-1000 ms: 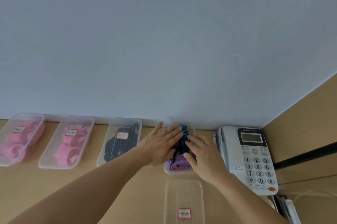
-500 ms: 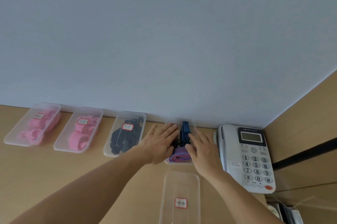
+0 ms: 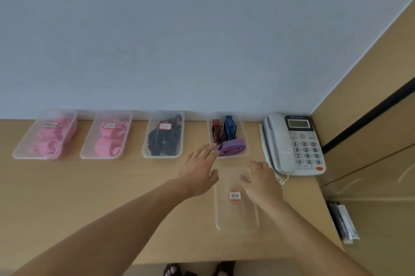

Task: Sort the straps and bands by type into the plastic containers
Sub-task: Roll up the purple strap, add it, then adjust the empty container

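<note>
Several clear plastic containers line the wall. The two on the left (image 3: 27, 147) (image 3: 88, 152) hold pink bands, and the third (image 3: 146, 150) holds black straps. The fourth container (image 3: 244, 141) has no lid and holds a red striped strap (image 3: 217, 128), a blue striped strap (image 3: 229, 126) and a purple band (image 3: 232, 150). Its clear labelled lid (image 3: 235, 215) lies on the table in front of it. My left hand (image 3: 198, 174) is open at the lid's far left corner. My right hand (image 3: 260, 180) is open over the lid's far right part. Neither holds anything.
A white desk phone (image 3: 292, 144) sits right of the open container, its cord beside my right hand. A wooden side panel rises on the right. The table's front edge (image 3: 202, 261) is near me, with feet below. Dark items (image 3: 343, 221) lie at the right.
Both hands pulled back from inside the fourth container toward me and now hover over the lid. The straps in that container are uncovered. The camera view shifted left.
</note>
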Motion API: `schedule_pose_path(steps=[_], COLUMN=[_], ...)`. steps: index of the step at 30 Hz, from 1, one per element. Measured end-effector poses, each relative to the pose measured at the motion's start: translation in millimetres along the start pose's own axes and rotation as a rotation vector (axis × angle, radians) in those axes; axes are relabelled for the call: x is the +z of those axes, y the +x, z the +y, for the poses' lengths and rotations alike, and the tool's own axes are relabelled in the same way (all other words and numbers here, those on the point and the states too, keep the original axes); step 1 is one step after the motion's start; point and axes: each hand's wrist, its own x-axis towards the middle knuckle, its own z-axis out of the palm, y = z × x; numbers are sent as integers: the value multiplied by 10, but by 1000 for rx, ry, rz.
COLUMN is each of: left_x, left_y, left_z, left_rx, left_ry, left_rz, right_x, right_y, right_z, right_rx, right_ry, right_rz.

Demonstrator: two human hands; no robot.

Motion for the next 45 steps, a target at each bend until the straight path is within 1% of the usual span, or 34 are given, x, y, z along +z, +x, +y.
schedule_pose_path(steps=[6, 10, 13, 19, 24, 28, 31, 36, 38, 42, 45], left_x=[208, 335, 341, 273, 248, 235, 258, 240, 226, 164, 54], left_y=[-320, -491, -542, -541, -484, -446, -420, -346, -341, -387, -385], left_z=[-82, -40, 5, 157, 303, 370, 370, 339, 324, 303, 270], left_rx=[18, -7, -54, -217, -358, -459, -542, -599, -614, -612, -600], left_ry=[22, -13, -61, -184, -364, -564, -701, -835, -863, -912, -936], left_rz=[-134, -172, -178, -237, -288, -280, -239, -210, -205, -235, -235], right_x=[206, 321, 364, 343, 325, 406, 452, 451, 449, 344, 133], right_y=[-366, -534, -540, -489, -503, -511, -508, -399, -382, -427, -457], right_z=[-56, -73, -83, -101, -83, -114, -134, -65, -29, -19, -112], right_rx=[173, 304, 348, 449, 457, 472, 487, 543, 502, 413, 329], right_ry=[-48, -63, -58, 87, 36, 51, 81, 327, 406, 674, 787], right_rz=[-9, 7, 5, -30, -34, 1, -1, -53, -57, 15, -7])
